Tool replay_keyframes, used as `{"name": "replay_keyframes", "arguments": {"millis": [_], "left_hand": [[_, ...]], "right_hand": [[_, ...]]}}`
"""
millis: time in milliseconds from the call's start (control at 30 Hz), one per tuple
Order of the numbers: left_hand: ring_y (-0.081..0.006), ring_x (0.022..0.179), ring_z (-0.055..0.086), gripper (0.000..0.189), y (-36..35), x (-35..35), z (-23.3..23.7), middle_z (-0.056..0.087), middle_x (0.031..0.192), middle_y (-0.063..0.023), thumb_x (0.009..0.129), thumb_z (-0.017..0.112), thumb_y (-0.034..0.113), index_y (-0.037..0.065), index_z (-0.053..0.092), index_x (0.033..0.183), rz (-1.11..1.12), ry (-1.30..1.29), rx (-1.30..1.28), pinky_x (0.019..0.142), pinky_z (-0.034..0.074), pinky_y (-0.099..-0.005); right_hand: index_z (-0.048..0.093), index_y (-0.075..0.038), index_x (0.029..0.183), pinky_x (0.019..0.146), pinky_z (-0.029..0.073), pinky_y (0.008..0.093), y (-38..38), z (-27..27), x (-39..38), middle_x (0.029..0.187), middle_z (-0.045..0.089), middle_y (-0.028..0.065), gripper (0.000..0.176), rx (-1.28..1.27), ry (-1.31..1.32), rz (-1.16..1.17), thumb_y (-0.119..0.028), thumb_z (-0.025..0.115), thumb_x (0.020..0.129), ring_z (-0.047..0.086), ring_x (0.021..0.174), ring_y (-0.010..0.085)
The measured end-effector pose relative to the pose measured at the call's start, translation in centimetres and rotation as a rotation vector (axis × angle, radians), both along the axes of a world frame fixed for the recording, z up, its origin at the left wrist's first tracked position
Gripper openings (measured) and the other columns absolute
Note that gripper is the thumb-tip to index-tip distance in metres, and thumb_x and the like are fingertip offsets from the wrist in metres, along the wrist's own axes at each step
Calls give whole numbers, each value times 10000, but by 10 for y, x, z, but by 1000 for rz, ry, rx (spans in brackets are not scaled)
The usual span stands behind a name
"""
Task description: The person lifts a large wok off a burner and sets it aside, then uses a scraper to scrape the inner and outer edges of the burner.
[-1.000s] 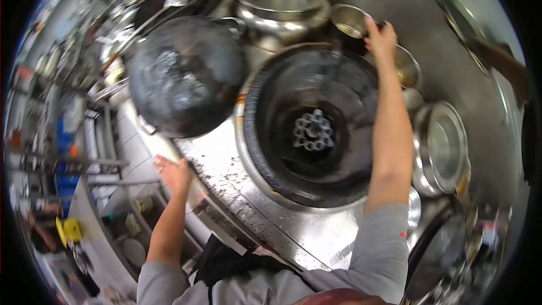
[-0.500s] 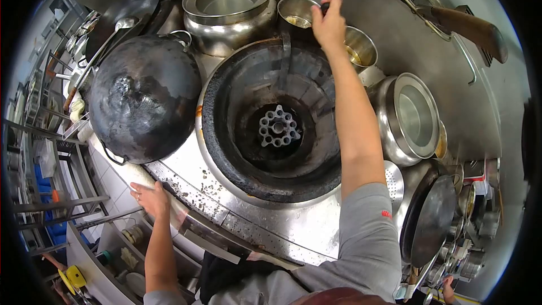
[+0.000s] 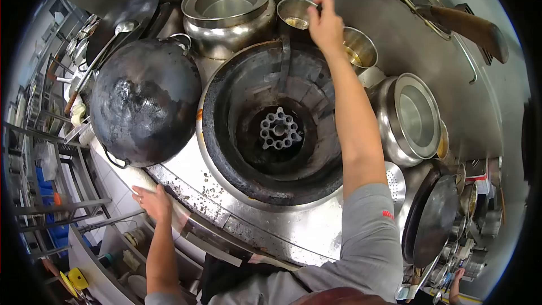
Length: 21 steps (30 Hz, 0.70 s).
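Beyond the burner, my right hand (image 3: pixel 327 25) is closed, thumb and fingers around a small black handle (image 3: pixel 319 8) beside the rim of a steel pot (image 3: pixel 294 9). The handle is mostly hidden by my fingers; I cannot tell whether it belongs to that pot. Brownish liquid shows in this pot and in a second steel pot (image 3: pixel 359 48) just right of my wrist. Low on the left, my left hand (image 3: pixel 153 202) holds nothing, fingers apart, right at the front edge of the steel stove top (image 3: pixel 206 192). Below my right forearm lies the wide, blackened burner well (image 3: pixel 226 152).
An upturned black wok (image 3: pixel 144 101) leans left of the burner. Large steel pots (image 3: pixel 228 36) stand behind and to the right (image 3: pixel 415 116). A perforated skimmer (image 3: pixel 395 183) and more woks (image 3: pixel 435 223) lie at right. A wooden-handled tool (image 3: pixel 468 25) hangs on the wall.
My right hand has shifted slightly left at the black handle. My left hand stays by the stove's front edge. The view has tilted a little.
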<state>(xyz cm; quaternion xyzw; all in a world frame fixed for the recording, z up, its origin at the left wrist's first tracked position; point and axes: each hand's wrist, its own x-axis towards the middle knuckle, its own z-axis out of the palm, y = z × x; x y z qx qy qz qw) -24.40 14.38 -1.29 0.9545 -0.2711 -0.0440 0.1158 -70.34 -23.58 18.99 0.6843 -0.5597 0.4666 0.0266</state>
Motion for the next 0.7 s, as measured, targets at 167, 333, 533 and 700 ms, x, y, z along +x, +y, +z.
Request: {"name": "replay_keyframes", "arguments": {"millis": [167,333,533,700], "left_hand": [[-491,1428,344,966,-10,-11,21,165,1628,-321,893,662,341,18,99,1609,60,53,67,1156,352,-501],[-500,1402,381,958,0,-3,-4,187,1620,-323,898,680,335,15,118,1605,38,-5,27,1140,372,-513],[-520,1328,462,977,-2,-6,6,254,1577,-357,887,710,352,-7,141,1594,-1,-42,30,1099,419,-538],[-524,1351,436,985,-6,2,-1,239,1575,-373,898,702,354,-12,114,1597,3,-56,44,1107,412,-535]], "right_hand": [[430,-130,1206,766,507,595,8,10,-3,866,700,254,325,-113,-82,-36,-203,616,950,666,856,502],[465,-130,1185,784,514,575,-6,-17,-14,957,696,241,335,-106,-17,-7,-166,647,907,664,893,487],[508,-150,1114,778,522,544,-10,-47,-14,928,703,182,281,-36,52,-22,-181,669,886,675,891,441],[496,-118,1120,748,510,522,-2,-23,-18,878,690,182,301,-168,-149,-37,-175,657,872,672,832,425]]}}
